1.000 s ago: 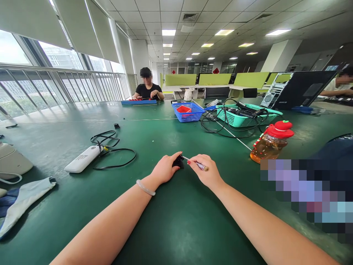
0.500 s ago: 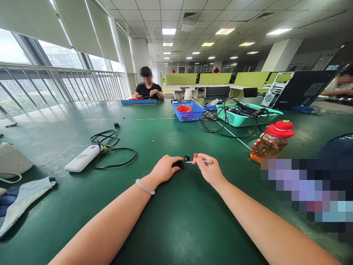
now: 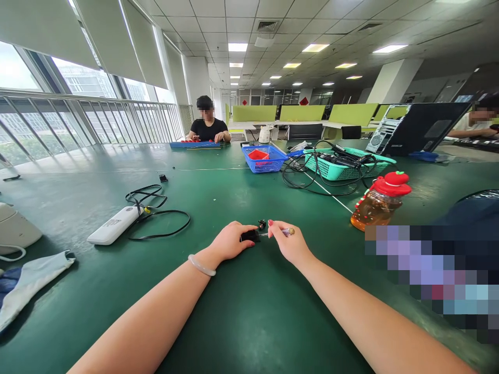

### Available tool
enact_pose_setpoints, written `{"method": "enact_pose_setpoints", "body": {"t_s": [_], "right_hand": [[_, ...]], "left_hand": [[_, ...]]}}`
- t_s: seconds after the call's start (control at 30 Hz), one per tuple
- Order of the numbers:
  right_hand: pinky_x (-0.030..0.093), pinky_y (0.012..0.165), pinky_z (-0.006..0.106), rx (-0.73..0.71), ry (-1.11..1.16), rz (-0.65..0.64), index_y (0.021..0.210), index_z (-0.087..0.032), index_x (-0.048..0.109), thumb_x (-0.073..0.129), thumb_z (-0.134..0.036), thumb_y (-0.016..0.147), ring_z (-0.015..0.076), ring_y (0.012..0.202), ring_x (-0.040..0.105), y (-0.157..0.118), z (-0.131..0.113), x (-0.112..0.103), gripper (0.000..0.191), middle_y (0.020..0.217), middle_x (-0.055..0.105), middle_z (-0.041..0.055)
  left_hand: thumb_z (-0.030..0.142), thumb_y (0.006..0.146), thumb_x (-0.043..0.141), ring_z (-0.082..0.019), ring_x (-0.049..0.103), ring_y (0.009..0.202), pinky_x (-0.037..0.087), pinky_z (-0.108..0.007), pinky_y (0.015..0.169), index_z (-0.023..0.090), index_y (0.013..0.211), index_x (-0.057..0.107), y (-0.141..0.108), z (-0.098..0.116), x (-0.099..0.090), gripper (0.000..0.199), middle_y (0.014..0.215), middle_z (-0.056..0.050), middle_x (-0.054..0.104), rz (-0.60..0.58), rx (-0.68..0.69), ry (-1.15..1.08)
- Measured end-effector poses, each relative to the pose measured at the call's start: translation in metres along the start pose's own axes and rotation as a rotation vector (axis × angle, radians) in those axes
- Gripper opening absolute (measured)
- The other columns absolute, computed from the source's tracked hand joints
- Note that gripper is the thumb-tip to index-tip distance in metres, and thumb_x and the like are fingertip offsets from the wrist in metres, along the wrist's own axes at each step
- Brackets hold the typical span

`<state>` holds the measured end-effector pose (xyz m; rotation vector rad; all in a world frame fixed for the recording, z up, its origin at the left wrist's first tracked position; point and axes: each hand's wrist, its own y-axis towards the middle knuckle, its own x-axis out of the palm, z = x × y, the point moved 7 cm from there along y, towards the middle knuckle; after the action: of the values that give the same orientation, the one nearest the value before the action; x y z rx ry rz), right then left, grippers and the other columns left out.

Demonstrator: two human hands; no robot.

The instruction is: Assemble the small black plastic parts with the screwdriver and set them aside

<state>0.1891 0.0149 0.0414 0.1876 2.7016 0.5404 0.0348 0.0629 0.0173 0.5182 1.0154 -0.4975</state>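
Observation:
My left hand [image 3: 231, 240] lies on the green table, thumb and fingers closed around a small flat black part [image 3: 249, 236]. A slim small screwdriver [image 3: 287, 232] with a shiny, clear-looking handle and thin metal shaft is pinched in my right hand [image 3: 290, 244]. Its shaft points left, and the tip meets or nearly meets the right edge of the black part; I cannot tell which. Just beyond the tip sits a tiny dark piece [image 3: 262, 224], too small to name.
A white power bank [image 3: 114, 225] with a black cable lies left, near a glove [image 3: 35, 280]. Ahead stand a blue basket [image 3: 265, 165] and a teal basket [image 3: 331, 170] of cables. A red-lidded bottle [image 3: 376, 208] stands right. A person [image 3: 209, 127] sits across the table.
The screwdriver and both hands stay at the black part, with the right hand's grip tilted slightly. The whole view has shifted a little.

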Motion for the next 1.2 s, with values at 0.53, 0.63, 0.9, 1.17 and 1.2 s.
{"method": "enact_pose_setpoints", "body": {"t_s": [0.53, 0.63, 0.9, 1.17, 1.2], "right_hand": [[0.038, 0.058, 0.029, -0.125, -0.065, 0.008, 0.05, -0.021, 0.049, 0.038, -0.062, 0.093, 0.0145, 0.054, 0.046, -0.007, -0.017, -0.001, 0.06, 0.05, 0.048, 0.0003], [0.042, 0.068, 0.031, -0.212, -0.122, -0.051, 0.052, -0.021, 0.052, 0.036, -0.057, 0.096, 0.0175, 0.065, 0.055, -0.01, -0.026, 0.003, 0.059, 0.055, 0.056, 0.0021], [0.042, 0.069, 0.03, -0.285, -0.213, -0.259, 0.06, -0.022, 0.056, 0.04, -0.045, 0.097, 0.0142, 0.059, 0.053, -0.011, -0.024, 0.024, 0.047, 0.058, 0.058, -0.0008], [0.042, 0.07, 0.03, -0.241, -0.179, -0.055, 0.058, -0.022, 0.054, 0.042, -0.043, 0.095, 0.0167, 0.065, 0.055, -0.007, -0.024, 0.0, 0.044, 0.058, 0.057, 0.0008], [0.041, 0.067, 0.029, -0.207, -0.174, -0.065, 0.058, -0.022, 0.053, 0.042, -0.043, 0.095, 0.0161, 0.063, 0.053, -0.005, -0.021, 0.001, 0.044, 0.058, 0.056, 0.0003]], "left_hand": [[0.033, 0.083, 0.067, -0.023, 0.062, 0.099, 0.05, -0.034, 0.088, 0.03, 0.13, 0.06, -0.001, 0.005, 0.001, 0.048, 0.104, -0.004, 0.074, -0.007, 0.043, 0.015], [0.034, 0.082, 0.067, -0.023, 0.062, 0.098, 0.05, -0.034, 0.088, 0.031, 0.13, 0.061, -0.001, 0.005, 0.002, 0.048, 0.105, -0.003, 0.074, -0.009, 0.059, 0.005], [0.037, 0.084, 0.066, -0.022, 0.064, 0.098, 0.048, -0.033, 0.093, 0.031, 0.128, 0.062, -0.001, 0.008, 0.001, 0.045, 0.112, -0.001, 0.074, 0.006, 0.111, -0.031], [0.03, 0.082, 0.068, -0.023, 0.063, 0.1, 0.049, -0.035, 0.094, 0.028, 0.13, 0.061, -0.001, 0.007, 0.001, 0.049, 0.117, -0.002, 0.073, -0.004, 0.091, -0.014], [0.03, 0.082, 0.068, -0.023, 0.062, 0.099, 0.049, -0.035, 0.094, 0.028, 0.13, 0.061, -0.001, 0.008, 0.001, 0.049, 0.117, -0.002, 0.073, -0.006, 0.099, -0.014]]}}
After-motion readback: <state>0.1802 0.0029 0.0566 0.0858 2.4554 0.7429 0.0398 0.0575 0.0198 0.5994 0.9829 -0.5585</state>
